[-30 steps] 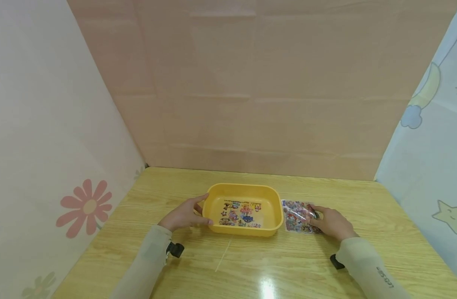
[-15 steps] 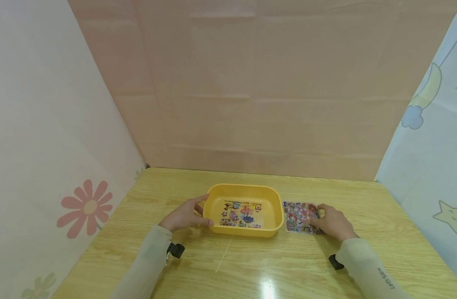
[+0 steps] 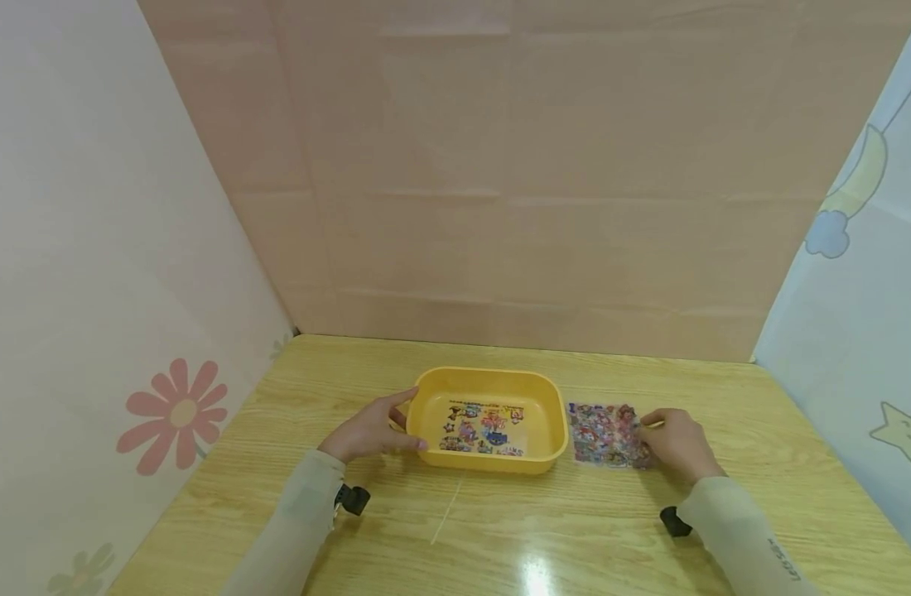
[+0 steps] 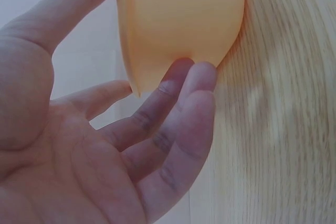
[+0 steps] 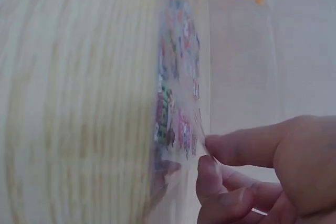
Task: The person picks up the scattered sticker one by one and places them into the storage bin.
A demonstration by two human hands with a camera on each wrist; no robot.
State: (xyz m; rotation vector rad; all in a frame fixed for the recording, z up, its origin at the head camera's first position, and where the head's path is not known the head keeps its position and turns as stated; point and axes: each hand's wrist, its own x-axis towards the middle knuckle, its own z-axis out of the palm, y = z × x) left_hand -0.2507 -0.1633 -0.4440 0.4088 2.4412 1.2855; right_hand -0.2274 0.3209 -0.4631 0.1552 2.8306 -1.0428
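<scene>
A shallow yellow plastic basin [image 3: 487, 463] stands on the table, with a clear sheet of colourful cartoon stickers [image 3: 482, 429] lying flat on its bottom. My left hand [image 3: 368, 429] holds the basin's left end; in the left wrist view the thumb and index finger reach its rim while bent fingers [image 4: 184, 124] press the outer wall. Right of the basin lies a second, denser sticker sheet [image 3: 608, 434]. My right hand [image 3: 677, 443] pinches this sheet's right edge between thumb and index finger, and the right wrist view shows that edge lifted slightly.
The wood-grain table [image 3: 575, 530] ends at a tan paper backdrop [image 3: 500, 248] behind. Patterned panels stand on both sides, a flower panel [image 3: 68, 331] at left and a star-and-moon panel [image 3: 858, 331] at right. Each wrist wears a black strap.
My right hand has shifted a little right, to the edge of the sticker sheet, showing more of it. The left hand and basin stay in place.
</scene>
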